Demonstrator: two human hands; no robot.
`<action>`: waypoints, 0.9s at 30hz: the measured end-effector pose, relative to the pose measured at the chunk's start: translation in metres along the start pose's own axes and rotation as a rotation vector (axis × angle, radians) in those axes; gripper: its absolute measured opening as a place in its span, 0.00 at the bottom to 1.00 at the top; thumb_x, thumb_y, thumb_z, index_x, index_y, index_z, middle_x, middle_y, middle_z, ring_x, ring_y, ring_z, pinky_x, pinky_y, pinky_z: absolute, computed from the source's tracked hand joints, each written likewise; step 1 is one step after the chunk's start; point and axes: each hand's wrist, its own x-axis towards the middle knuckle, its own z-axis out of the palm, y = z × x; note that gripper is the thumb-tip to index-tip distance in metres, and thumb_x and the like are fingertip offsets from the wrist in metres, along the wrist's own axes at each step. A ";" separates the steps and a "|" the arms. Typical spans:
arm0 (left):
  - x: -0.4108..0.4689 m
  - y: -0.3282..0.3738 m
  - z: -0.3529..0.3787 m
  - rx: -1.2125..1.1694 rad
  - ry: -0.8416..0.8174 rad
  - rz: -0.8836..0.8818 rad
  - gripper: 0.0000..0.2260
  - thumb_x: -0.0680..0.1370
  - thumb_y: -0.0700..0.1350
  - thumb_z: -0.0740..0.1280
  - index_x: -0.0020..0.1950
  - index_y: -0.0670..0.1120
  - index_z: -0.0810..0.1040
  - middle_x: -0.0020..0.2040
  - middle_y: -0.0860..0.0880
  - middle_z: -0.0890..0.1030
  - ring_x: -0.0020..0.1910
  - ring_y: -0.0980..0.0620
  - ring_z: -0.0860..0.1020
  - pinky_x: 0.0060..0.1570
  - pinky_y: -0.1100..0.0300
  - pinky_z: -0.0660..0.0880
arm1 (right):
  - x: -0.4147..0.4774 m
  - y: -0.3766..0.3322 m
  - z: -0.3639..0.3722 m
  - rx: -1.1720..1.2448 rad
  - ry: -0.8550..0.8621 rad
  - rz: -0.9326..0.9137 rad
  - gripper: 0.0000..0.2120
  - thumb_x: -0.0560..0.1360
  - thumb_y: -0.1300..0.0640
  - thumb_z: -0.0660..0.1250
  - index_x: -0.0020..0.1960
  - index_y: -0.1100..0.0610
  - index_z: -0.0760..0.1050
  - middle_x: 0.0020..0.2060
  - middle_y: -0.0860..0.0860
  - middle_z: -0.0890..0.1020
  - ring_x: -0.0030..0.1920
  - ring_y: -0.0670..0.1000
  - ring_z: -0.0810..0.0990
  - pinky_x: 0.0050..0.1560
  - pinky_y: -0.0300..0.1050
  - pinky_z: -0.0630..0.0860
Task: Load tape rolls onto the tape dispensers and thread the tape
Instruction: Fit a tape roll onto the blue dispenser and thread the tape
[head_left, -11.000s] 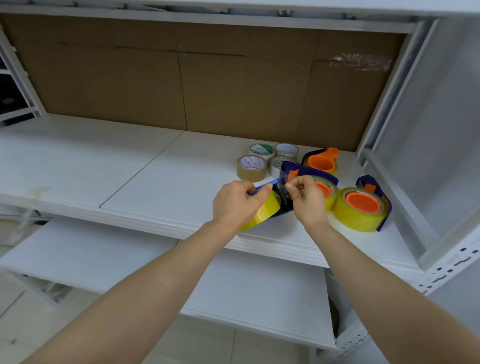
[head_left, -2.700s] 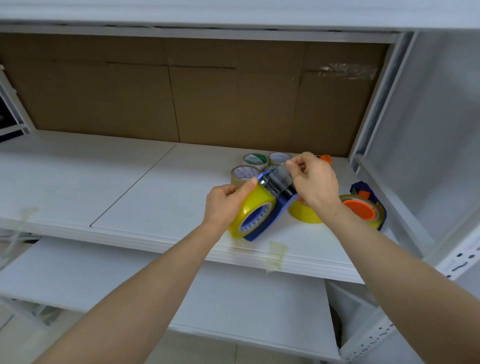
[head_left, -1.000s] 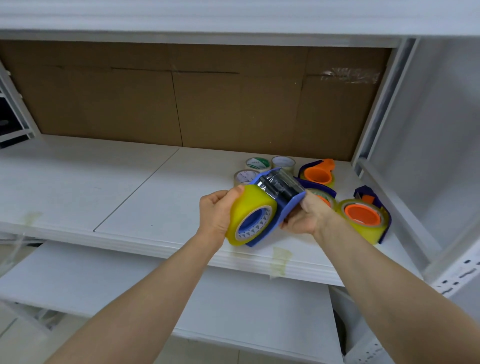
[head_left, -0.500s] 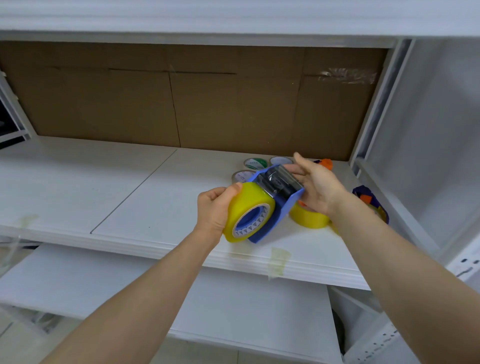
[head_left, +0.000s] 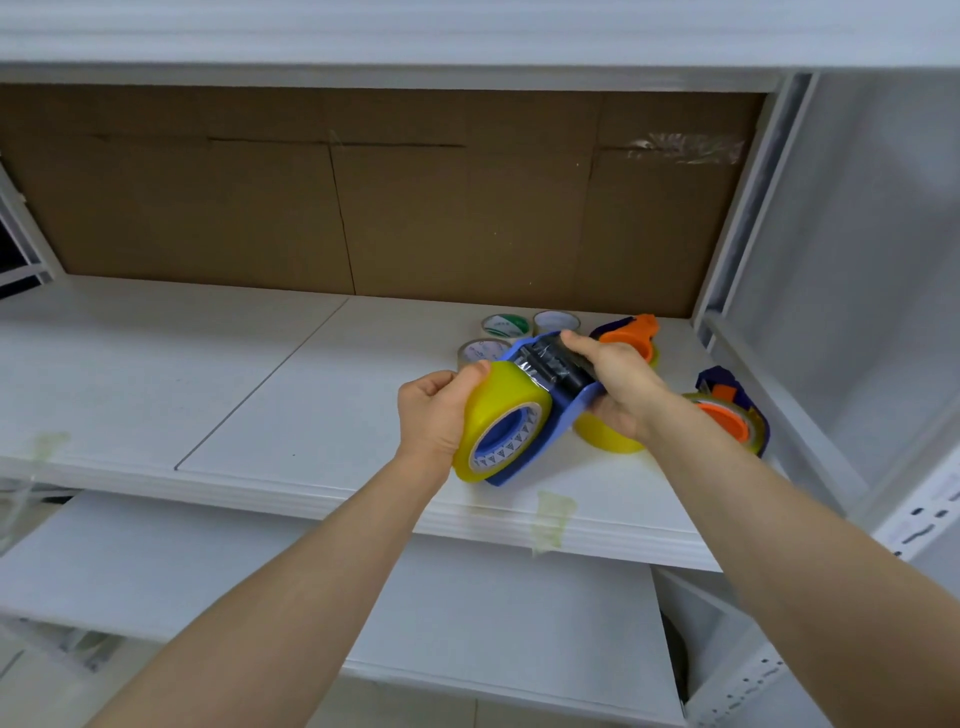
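A blue tape dispenser (head_left: 563, 415) carries a yellow tape roll (head_left: 498, 410) on its hub, held just above the white shelf (head_left: 260, 395). My left hand (head_left: 434, 415) grips the roll from its left side. My right hand (head_left: 621, 384) wraps around the dispenser's front end, the forefinger lying over the black roller (head_left: 558, 366), where clear tape runs from the roll. Behind my right hand stand two more loaded dispensers, one with an orange hub (head_left: 727, 421) at the right and a yellow one (head_left: 605, 439) mostly hidden.
Three spare tape rolls (head_left: 506, 327) and an empty orange-and-blue dispenser (head_left: 631, 338) sit at the back of the shelf by the cardboard wall. A white upright (head_left: 748, 208) bounds the right side. A strip of tape (head_left: 553, 519) hangs from the shelf's front edge.
My right hand came down from an open reach over the dispenser and now clasps its front end. The dispenser and roll stay in my left hand, shifted slightly.
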 end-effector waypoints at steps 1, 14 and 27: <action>0.001 0.001 0.000 -0.006 0.005 -0.014 0.11 0.72 0.45 0.72 0.32 0.45 0.74 0.27 0.50 0.77 0.28 0.53 0.76 0.26 0.66 0.75 | 0.000 0.001 -0.003 0.064 -0.041 0.016 0.14 0.78 0.51 0.62 0.55 0.60 0.75 0.47 0.57 0.83 0.46 0.55 0.82 0.47 0.51 0.80; 0.016 0.001 0.021 -0.407 0.026 -0.411 0.15 0.75 0.51 0.58 0.30 0.48 0.71 0.18 0.51 0.70 0.20 0.54 0.68 0.28 0.65 0.69 | -0.010 0.035 0.003 -0.489 -0.103 -0.189 0.08 0.71 0.52 0.72 0.46 0.49 0.74 0.44 0.51 0.82 0.47 0.52 0.81 0.53 0.52 0.80; 0.038 0.008 0.086 -0.013 -0.206 -0.337 0.24 0.74 0.66 0.55 0.58 0.52 0.79 0.54 0.51 0.82 0.57 0.50 0.77 0.59 0.52 0.66 | 0.028 -0.028 -0.057 -1.035 0.291 -0.343 0.17 0.74 0.47 0.64 0.51 0.60 0.71 0.41 0.54 0.77 0.45 0.58 0.79 0.41 0.48 0.74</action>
